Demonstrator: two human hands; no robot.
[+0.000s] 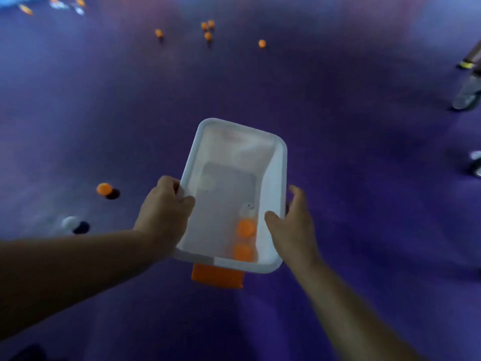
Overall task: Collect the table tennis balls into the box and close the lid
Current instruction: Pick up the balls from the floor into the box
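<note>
A white translucent plastic box (279, 173) with an orange clasp (217, 276) on its near end is held above a purple floor. My left hand (164, 217) grips its left rim. My right hand (291, 227) rests against the right rim, fingers spread. Inside, near the right corner, lie two orange balls (245, 228) and a white ball (247, 210). On the floor to the left sit one orange ball (104, 189) and one white ball (69, 222). Several orange balls (207, 35) lie far ahead. No lid is in view.
More orange balls and blurred objects lie at the far top left (54, 2). A person's shoes and lower leg (468, 95) stand at the right edge, with another shoe (475, 164) lower down. The purple floor (364, 204) spreads all around.
</note>
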